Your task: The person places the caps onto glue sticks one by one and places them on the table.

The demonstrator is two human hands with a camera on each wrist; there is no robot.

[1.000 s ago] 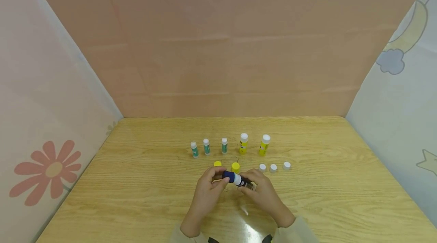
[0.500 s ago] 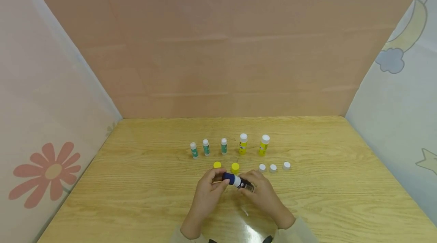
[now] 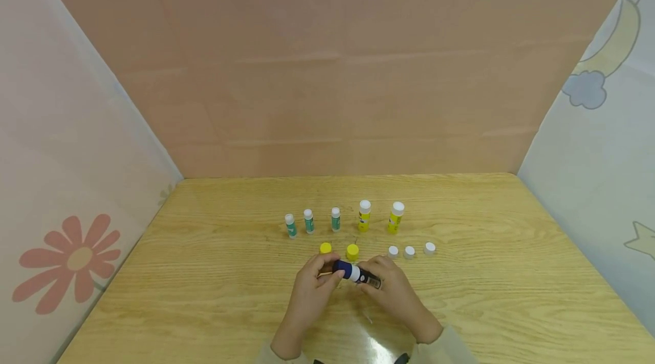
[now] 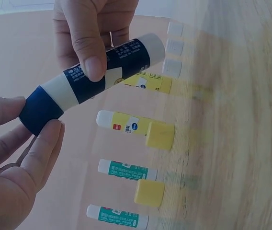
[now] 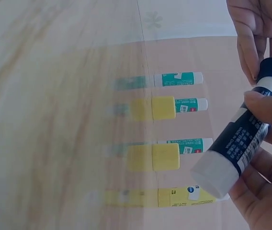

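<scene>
A navy-labelled glue stick [image 3: 355,273] is held aslant above the table's front part. My left hand [image 3: 310,291] pinches its dark blue cap [image 4: 41,110] between thumb and fingers. Around the labelled tube, my right hand [image 3: 393,289] grips with the thumb on top. A white band [image 4: 61,93] shows between cap and label, and the tube's white end [image 5: 216,175] sticks out past the right hand. Just beyond the hands stand two yellow caps, one [image 3: 352,252] in full view and the other [image 3: 326,247] partly behind the left fingers.
Green-labelled glue sticks [image 3: 290,226] and yellow ones [image 3: 396,218] with white tops stand upright in a row farther back. Small white caps [image 3: 409,252] sit right of the yellow caps. Cloth walls [image 3: 327,96] enclose the wooden table [image 3: 512,296] at back and sides.
The glue stick has turned slightly about its length, so a barcode on its label now faces up. Both hands stay almost in the same place and keep their holds.
</scene>
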